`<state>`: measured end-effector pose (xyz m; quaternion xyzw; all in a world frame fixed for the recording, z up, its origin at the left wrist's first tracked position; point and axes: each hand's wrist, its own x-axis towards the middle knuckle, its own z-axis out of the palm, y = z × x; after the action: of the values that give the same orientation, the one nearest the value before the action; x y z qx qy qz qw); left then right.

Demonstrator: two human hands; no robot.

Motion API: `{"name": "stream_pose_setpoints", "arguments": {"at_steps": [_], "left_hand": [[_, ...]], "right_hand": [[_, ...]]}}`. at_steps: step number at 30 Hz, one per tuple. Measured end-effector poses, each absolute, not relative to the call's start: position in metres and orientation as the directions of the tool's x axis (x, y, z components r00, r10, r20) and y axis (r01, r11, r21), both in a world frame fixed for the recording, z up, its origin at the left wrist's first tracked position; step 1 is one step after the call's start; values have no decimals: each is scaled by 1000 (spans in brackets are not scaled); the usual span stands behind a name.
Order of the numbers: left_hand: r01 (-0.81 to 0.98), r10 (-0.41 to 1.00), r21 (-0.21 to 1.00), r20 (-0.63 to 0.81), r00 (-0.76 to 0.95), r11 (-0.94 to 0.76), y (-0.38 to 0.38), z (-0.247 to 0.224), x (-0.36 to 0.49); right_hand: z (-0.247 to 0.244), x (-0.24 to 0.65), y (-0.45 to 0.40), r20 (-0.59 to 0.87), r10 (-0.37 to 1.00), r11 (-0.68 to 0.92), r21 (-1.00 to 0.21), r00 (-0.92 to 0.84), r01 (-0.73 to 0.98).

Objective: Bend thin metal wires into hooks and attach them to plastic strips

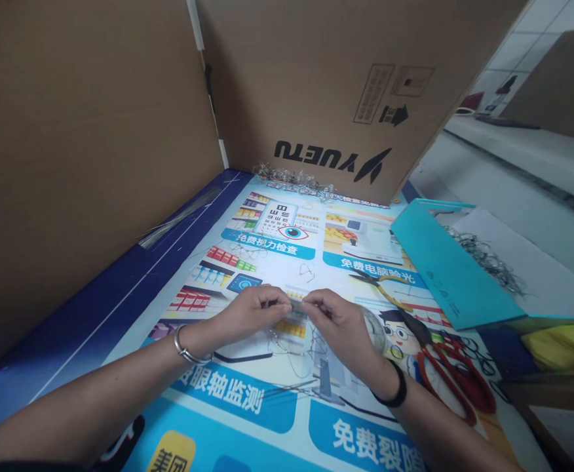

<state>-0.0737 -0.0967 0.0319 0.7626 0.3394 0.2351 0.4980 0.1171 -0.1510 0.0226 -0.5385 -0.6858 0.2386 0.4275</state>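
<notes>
Above the printed poster, my left hand (pixel 260 307) and my right hand (pixel 339 321) meet almost fingertip to fingertip. Both are closed in a pinch on a short silvery piece of wire (pixel 297 305), whose exact shape is blurred. Thin bent wires (pixel 287 344) lie just below the fingers, and several straight wires (pixel 289 390) are nearer to me. One small bent wire (pixel 306 271) rests on the poster beyond my hands. A clear round roll (pixel 374 331) is partly hidden behind my right hand.
Yellow-handled pliers (pixel 390 292) and red-handled scissors (pixel 447 377) lie right of my right hand. A turquoise box (pixel 441 275) holds a heap of wire pieces (pixel 486 259). Cardboard panels (pixel 316 85) stand at the back and left, with tangled wires (pixel 291 177) along their foot. Straight wires (pixel 179 216) lie left.
</notes>
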Motion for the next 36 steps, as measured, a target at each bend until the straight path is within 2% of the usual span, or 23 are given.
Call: {"name": "stream_pose_setpoints", "arguments": {"at_steps": [6,12,16,26,31,36], "left_hand": [[319,777,881,84,624,-351,-99,37,-73],[398,822,808,174,542,-434,-101,35,-72],[447,829,785,146,540,-430,-103,34,-70],[412,812,836,65,580,-362,-101,33,-71],[348,797,858,110,594,-378,-102,32,-71],[337,817,889,70,572,-311,-101,31,-70]], "right_hand": [[24,117,-152,302,934,357,-775,-191,521],[32,117,-154,242,968,243,-822,-69,515],[36,114,-153,208,977,201,-838,-43,507],[28,116,-147,234,967,250,-819,-99,517],[25,114,-142,159,971,228,-840,-179,492],[24,110,-137,130,977,196,-853,-166,484]]}}
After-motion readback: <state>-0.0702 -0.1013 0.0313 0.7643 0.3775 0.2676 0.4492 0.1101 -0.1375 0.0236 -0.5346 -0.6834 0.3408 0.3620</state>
